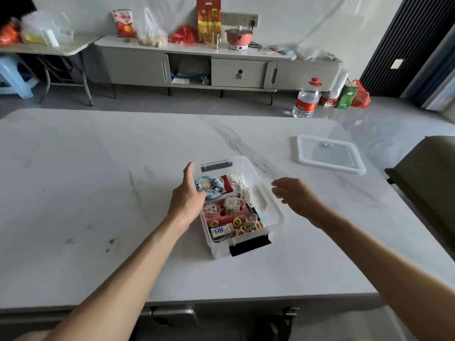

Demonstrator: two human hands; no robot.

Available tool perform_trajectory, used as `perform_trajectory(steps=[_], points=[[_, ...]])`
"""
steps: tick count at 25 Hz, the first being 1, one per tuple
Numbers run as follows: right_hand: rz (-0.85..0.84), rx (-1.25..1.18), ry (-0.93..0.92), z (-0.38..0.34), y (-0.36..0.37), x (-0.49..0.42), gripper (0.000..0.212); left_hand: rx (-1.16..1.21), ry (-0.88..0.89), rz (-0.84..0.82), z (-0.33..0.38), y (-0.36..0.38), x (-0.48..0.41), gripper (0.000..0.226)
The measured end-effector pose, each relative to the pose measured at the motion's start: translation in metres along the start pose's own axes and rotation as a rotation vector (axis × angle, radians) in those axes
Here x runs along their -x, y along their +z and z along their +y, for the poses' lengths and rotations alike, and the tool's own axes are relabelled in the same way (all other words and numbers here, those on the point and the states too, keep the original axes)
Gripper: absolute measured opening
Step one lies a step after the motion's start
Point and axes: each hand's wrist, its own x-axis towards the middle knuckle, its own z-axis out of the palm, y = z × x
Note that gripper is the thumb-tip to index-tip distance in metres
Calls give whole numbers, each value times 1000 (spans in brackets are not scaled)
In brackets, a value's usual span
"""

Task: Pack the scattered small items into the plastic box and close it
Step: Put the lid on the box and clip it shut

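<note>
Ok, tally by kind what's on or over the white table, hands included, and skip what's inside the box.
plastic box: 1
lid: 1
hands: 2, left hand and right hand
Total: 4

1 view, head-worn, wide-angle. Faces forward and down across the table [98,193]; plastic box [268,210] near frame centre, close. Cabinet [138,62] and far wall [295,11] fill the top edge, well beyond.

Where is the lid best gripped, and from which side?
Grip the lid by the raised rim at its near left corner, the right hand coming from the plastic box's side. It lies flat, so likely only the rim gives the fingers a hold.
</note>
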Motion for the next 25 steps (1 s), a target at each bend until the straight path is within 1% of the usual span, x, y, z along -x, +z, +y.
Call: perform_trajectory(steps=[3,6,8,11,13,14,16,18,20,23,24,25], points=[[112,357,-26,43,-32,-43,36,24,-34,-16,11,19,-6,70],[149,566,6,79,-63,-104,59,30,-55,36,10,34,-14,64],[117,662,28,97,-71,-139,67,23,-61,69,8,40,-18,65],[74,665,65,114,-61,-168,71,21,-55,99,3,45,-23,73],[130,647,51,117,-51,-164,68,10,-16,113,0,46,-25,77],[161,655,39,115,-49,-156,63,-4,9,107,0,47,-26,75],[185,667,-12,112,-44,-126,47,-29,32,83,1,46,-25,64],[161,619,-75,105,-37,-81,29,-10,17,72,2,42,-19,52],[104,563,-113,98,-27,-30,18,11,-18,91,2,39,-9,50],[24,452,-137,96,-15,38,16,28,-60,149,-4,30,14,55],[62,414,-141,98,-17,52,17,49,-75,160,-6,27,22,57],[150,387,-117,100,-24,61,20,72,-91,163,-7,24,31,59]])
